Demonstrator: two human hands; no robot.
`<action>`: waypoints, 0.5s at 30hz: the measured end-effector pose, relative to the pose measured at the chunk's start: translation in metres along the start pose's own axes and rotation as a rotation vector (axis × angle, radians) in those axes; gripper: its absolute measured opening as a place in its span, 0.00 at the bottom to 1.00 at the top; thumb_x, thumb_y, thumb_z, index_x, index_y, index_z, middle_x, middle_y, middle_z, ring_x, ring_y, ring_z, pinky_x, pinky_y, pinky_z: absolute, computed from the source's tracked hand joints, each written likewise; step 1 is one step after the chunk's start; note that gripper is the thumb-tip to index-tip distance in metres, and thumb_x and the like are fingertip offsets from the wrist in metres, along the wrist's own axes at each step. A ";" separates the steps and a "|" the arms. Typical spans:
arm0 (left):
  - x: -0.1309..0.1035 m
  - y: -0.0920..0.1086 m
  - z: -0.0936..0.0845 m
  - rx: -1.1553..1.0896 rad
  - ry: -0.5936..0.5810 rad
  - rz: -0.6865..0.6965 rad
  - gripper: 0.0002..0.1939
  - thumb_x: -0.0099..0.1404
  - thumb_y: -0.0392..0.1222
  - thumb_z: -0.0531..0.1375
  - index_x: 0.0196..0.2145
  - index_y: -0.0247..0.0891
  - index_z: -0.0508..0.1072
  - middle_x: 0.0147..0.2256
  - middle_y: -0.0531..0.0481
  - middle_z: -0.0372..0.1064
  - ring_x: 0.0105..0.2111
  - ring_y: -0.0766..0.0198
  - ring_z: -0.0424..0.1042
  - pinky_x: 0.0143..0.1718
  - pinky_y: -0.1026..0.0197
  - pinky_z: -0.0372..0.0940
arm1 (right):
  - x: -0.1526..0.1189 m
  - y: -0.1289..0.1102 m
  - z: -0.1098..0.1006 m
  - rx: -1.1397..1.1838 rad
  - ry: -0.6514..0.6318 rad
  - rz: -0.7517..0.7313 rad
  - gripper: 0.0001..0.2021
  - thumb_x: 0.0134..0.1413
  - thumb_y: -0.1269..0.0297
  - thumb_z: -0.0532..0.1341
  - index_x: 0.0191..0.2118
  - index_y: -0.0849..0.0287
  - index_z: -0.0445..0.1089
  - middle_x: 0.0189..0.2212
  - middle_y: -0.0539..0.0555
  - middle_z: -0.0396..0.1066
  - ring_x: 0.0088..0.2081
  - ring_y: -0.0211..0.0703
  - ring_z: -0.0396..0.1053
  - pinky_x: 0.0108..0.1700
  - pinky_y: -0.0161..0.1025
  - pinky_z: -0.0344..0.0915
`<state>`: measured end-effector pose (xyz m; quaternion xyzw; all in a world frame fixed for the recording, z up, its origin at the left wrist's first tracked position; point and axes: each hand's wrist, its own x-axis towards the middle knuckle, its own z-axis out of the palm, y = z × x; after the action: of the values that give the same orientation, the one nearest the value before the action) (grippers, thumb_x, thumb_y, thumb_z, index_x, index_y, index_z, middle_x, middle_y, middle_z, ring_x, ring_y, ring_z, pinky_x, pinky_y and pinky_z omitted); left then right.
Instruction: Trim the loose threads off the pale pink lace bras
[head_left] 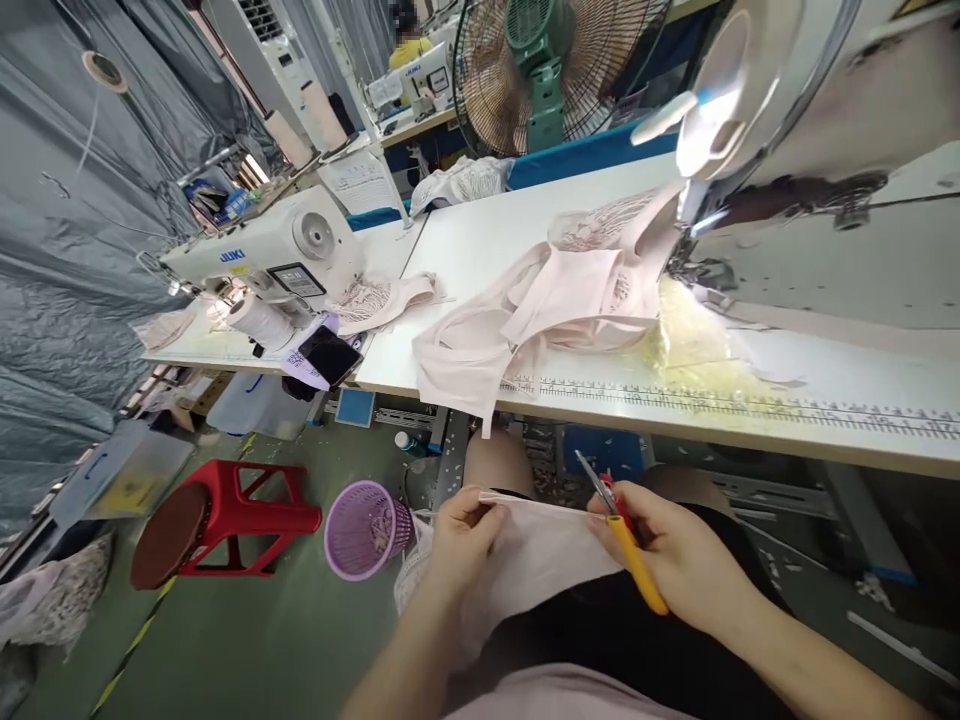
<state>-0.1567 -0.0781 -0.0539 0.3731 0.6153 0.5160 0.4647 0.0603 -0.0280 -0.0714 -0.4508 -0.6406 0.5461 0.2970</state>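
Note:
My left hand (466,535) pinches one end of the top edge of a pale pink fabric piece (551,560) over my lap. In my right hand (664,540) is a pair of scissors (636,568) with an orange handle, a red part beside it and blades pointing up and away. Fingers of that same hand also meet the fabric's right end, so the edge runs taut between both hands. Pale pink lace garments (555,300) lie on the sewing table in front, one strap hanging over its front edge.
A large sewing machine (840,240) stands at the right of the white table (480,235), another machine (262,250) at left. A phone (328,355) lies near the edge. Below are a purple basket (367,530) and red stool (255,515). A fan (544,75) stands behind.

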 end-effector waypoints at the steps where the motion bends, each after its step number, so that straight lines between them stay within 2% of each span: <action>1: 0.002 0.001 -0.002 0.032 -0.021 0.021 0.13 0.52 0.48 0.70 0.23 0.36 0.74 0.25 0.53 0.66 0.29 0.65 0.64 0.34 0.61 0.61 | 0.001 -0.002 0.000 0.000 0.001 0.001 0.14 0.53 0.54 0.64 0.26 0.54 0.61 0.23 0.47 0.63 0.27 0.42 0.61 0.29 0.39 0.63; 4: 0.007 0.007 -0.010 0.098 -0.089 0.060 0.12 0.53 0.48 0.70 0.26 0.36 0.75 0.27 0.51 0.70 0.31 0.63 0.68 0.36 0.60 0.64 | 0.004 -0.010 -0.002 -0.004 -0.005 -0.001 0.14 0.53 0.54 0.62 0.26 0.53 0.59 0.23 0.47 0.62 0.26 0.42 0.59 0.28 0.39 0.61; 7: 0.010 0.020 -0.019 0.166 -0.244 0.107 0.17 0.54 0.44 0.69 0.41 0.36 0.76 0.34 0.47 0.75 0.35 0.59 0.74 0.40 0.57 0.68 | 0.005 -0.015 -0.004 -0.023 -0.028 -0.019 0.12 0.52 0.55 0.62 0.26 0.53 0.60 0.23 0.48 0.62 0.27 0.43 0.60 0.29 0.40 0.62; 10: 0.012 0.044 -0.017 0.448 -0.431 0.285 0.24 0.59 0.40 0.65 0.54 0.37 0.71 0.41 0.43 0.78 0.41 0.56 0.76 0.46 0.54 0.69 | 0.004 -0.014 -0.005 -0.057 -0.058 -0.046 0.09 0.50 0.59 0.62 0.26 0.53 0.60 0.24 0.47 0.61 0.27 0.43 0.59 0.29 0.40 0.61; 12: 0.015 0.061 -0.007 0.721 -0.529 0.403 0.20 0.62 0.40 0.64 0.52 0.37 0.73 0.40 0.44 0.78 0.41 0.53 0.77 0.45 0.53 0.69 | 0.003 -0.013 -0.005 -0.079 -0.066 -0.072 0.10 0.48 0.61 0.62 0.25 0.53 0.58 0.23 0.46 0.58 0.26 0.42 0.55 0.28 0.39 0.58; 15: 0.019 0.077 0.015 1.001 -0.702 0.495 0.07 0.65 0.40 0.64 0.40 0.37 0.78 0.33 0.45 0.77 0.35 0.52 0.76 0.37 0.56 0.67 | 0.002 -0.016 -0.004 -0.097 -0.068 -0.098 0.12 0.50 0.60 0.62 0.24 0.52 0.57 0.22 0.45 0.57 0.25 0.41 0.54 0.26 0.39 0.56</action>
<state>-0.1497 -0.0418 0.0177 0.8207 0.4888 0.1070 0.2760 0.0589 -0.0243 -0.0547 -0.4140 -0.6973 0.5141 0.2794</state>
